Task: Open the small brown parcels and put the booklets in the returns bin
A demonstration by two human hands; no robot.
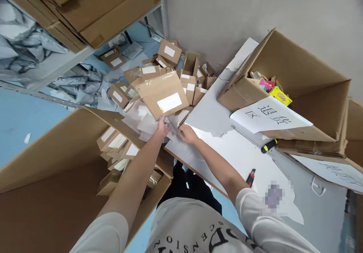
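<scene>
A flat cardboard box (pixel 159 90) with a white label and shiny tape tilts over a heap of similar boxes. My left hand (pixel 162 127) is closed at its lower edge, with the fingers partly hidden. To the right, at the table's corner, my right hand (pixel 187 134) has its fingers curled together beside a narrow dark-edged box (pixel 184 116). What those fingers hold, if anything, I cannot make out. Crumpled white paper (pixel 144 121) lies beside and below my hands.
A large open carton (pixel 56 158) stands at left, with several labelled boxes beside its wall. On the table (pixel 227 147) are a red utility knife (pixel 251 177), a yellow-black tool (pixel 269 146) and a big carton (pixel 317 94) of colourful packets. Shelving (pixel 65 64) holds grey bags.
</scene>
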